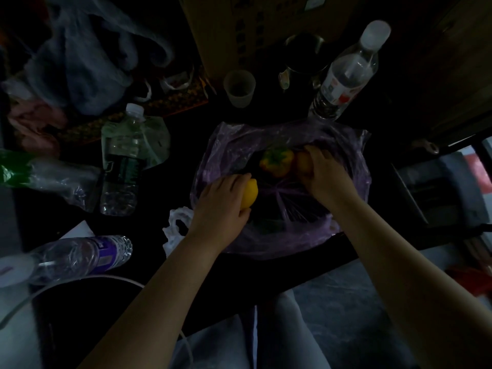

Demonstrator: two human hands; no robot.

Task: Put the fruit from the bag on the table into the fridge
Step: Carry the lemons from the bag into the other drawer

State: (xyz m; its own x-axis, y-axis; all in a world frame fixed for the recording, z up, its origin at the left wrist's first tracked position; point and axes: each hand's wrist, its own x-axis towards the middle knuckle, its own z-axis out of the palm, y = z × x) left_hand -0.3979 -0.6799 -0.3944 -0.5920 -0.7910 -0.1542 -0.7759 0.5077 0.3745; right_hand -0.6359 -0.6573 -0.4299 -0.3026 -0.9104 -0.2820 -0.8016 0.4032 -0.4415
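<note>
Risk of a dropped fruit: the left grip (223, 201) curls round the lemon (250, 193) at the 9 o'clock rim of the purple bag (356, 187), the right grip (323, 174) closes over an orange fruit (300, 163) at 1 o'clock inside it, and loose film may snag either on lifting.

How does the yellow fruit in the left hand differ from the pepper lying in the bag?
The lemon is smooth, oval and plain yellow; the pepper is lobed, orange-tinged, with a green stem. The left hand grips the lemon; the pepper lies loose in the purple bag. Both are mostly yellow.
</note>
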